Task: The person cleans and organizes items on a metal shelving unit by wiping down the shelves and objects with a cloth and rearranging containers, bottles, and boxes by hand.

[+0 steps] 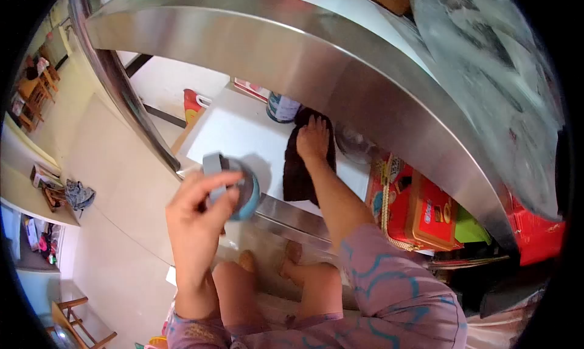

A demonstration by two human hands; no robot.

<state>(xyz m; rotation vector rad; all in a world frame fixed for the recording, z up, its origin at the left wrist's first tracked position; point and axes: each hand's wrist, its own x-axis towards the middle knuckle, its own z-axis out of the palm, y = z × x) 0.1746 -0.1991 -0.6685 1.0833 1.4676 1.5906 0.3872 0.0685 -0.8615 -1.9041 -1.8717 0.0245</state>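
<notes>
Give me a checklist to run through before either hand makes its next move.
1. Left hand has hold of the blue-grey container: ok.
2. Container's contents known: cannot tell, blurred and partly covered by fingers.
3. Right hand on the dark cloth: ok.
4. Cloth's surroundings free of objects: not ok; the patterned tin and a clear round item are close by.
5. Shelf dry under the cloth: cannot tell, hidden.

There are two hands [198, 212], one dark cloth [297, 176], one can [282, 108] and one blue-grey container [249, 200].
</notes>
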